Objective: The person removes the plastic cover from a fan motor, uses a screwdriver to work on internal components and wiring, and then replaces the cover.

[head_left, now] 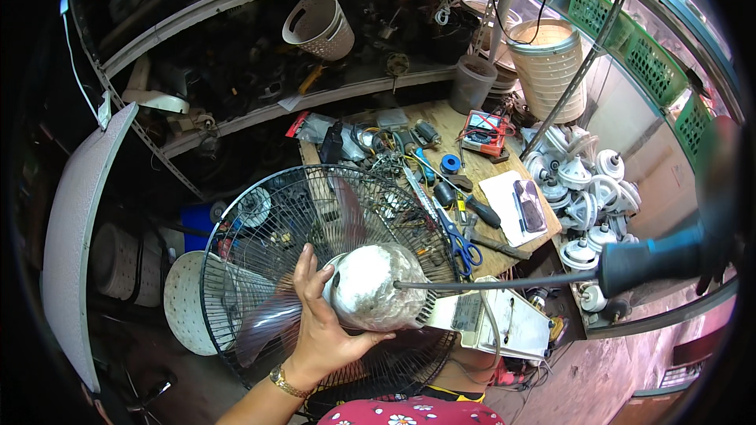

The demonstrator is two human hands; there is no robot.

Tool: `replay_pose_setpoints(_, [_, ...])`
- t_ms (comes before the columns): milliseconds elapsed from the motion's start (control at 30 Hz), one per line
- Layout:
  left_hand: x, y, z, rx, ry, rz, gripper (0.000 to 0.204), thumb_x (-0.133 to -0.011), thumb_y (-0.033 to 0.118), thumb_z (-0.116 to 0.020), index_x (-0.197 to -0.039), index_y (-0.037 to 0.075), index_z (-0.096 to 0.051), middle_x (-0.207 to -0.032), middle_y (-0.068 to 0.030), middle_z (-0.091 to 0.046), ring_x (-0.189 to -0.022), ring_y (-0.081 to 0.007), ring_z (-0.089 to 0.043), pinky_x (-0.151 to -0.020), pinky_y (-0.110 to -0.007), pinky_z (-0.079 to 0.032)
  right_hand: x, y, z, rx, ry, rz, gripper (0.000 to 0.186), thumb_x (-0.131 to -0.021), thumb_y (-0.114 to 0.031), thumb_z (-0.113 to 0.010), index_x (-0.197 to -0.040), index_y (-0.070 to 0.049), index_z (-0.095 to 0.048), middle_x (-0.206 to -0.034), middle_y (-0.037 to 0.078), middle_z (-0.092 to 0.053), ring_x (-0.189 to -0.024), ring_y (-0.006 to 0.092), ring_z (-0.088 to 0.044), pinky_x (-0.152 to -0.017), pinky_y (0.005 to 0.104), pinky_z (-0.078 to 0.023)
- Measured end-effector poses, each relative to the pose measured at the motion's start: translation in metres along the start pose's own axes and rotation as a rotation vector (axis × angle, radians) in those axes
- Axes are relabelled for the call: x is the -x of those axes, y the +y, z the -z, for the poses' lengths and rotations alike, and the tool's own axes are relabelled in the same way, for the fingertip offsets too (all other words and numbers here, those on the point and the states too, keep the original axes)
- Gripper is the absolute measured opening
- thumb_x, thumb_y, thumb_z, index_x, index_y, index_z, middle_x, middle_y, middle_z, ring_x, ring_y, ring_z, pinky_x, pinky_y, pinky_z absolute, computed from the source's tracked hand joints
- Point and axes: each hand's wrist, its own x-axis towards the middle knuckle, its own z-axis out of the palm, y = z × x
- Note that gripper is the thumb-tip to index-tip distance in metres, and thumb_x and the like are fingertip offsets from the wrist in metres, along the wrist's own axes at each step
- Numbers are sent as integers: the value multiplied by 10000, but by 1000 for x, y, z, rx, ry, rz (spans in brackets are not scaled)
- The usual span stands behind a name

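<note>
An electric fan with a black wire guard [206, 275] and dark see-through blades [268, 327] lies tilted in front of me. My left hand [324, 330] grips its worn white motor housing [374, 287], thumb below and fingers along the left side. At the right edge my right hand [718, 197], dark and partly blurred, holds a screwdriver [650, 262] by its blue-black handle. The long shaft reaches left, and its tip meets the housing. The fan's white neck and control base [504, 323] extend to the right, with a grey cord across them.
Behind the fan, a wooden bench [441, 122] carries blue scissors [461, 244], another screwdriver [482, 211], a red multimeter [484, 132] and a phone [529, 206] on paper. White fan parts [579, 177] pile up at right. A perforated basket [323, 27] hangs above.
</note>
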Motion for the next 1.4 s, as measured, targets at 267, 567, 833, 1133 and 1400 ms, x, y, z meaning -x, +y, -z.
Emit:
replay_pose_setpoints(267, [1,4,0,-10,1,-6,1188,-487,457,-918,-1370,99,-208,-1473,-275,-118,-1387,-437,-176,-1131,-569,-216,-3,4,9,38,-89,-26,447,-918,-414,-565,-1130,-24,-522,-875,111,-603,-566,118,-521,-465,222,-439])
replay_pose_setpoints(567, [8,1,1,27,12,-4,1190,-479,445,-921,-1370,65,-229,-1447,-278,-188,-1363,-428,-225,-1105,-536,-265,12,-1,11,-58,-74,-180,347,-966,-374,-522,-1019,-35,-575,-851,73,-602,-582,106,-502,-499,244,-441])
replay_pose_setpoints(833, [7,2,2,-1,5,-1,1231,-455,411,-930,-1395,75,-210,-1443,-263,-215,-1355,-416,-249,-1104,-517,-276,-5,-7,36,-165,-294,-296,394,-935,-402,-569,-1107,-48,-542,-943,110,-599,-637,106,-563,-486,224,-476])
replay_pose_setpoints(1133, [11,8,4,-10,18,-17,1222,-448,378,-937,-1396,88,-222,-1436,-253,-231,-1341,-412,-269,-1106,-516,-277,8,-10,2,-72,34,41,268,-978,-292,-520,-1095,-60,-583,-814,45,-658,-602,81,-587,-498,212,-459])
replay_pose_setpoints(1400, [12,10,5,-30,13,-6,1214,-447,373,-936,-1388,75,-229,-1441,-245,-224,-1339,-414,-270,-1107,-513,-275,12,3,8,-74,58,20,265,-981,-294,-514,-1108,-68,-572,-844,45,-648,-632,85,-592,-509,216,-469])
